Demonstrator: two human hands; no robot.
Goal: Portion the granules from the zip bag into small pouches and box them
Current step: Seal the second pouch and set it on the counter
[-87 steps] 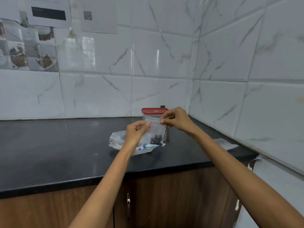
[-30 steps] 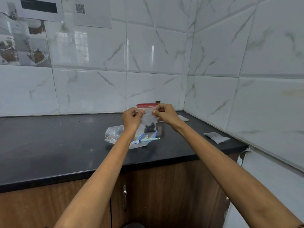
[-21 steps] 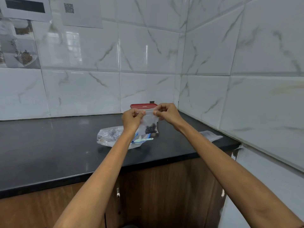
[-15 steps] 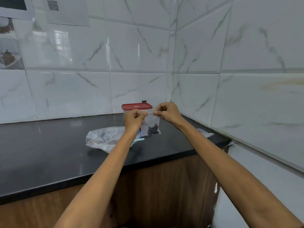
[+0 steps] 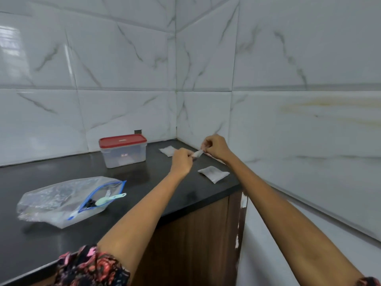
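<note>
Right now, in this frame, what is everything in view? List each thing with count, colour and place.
Clear plastic box with red lid: one, lid on, back of black countertop.
Large clear zip bag with blue seal: one, lying left, mouth open.
Pale green plastic scoop: one, in the bag's mouth.
Small clear pouches lying flat: two, one near the corner, one by the counter's right edge.
Small pouch in hand: one, pinched between both hands.
White marble-look wall tiles: behind and right.
Left hand, right hand: each with a pinching grip.

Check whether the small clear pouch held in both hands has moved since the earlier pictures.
Yes. The small clear pouch earlier hung in front of the red-lidded clear plastic box; now it is well to the right of the box, near the tiled corner wall.
</note>
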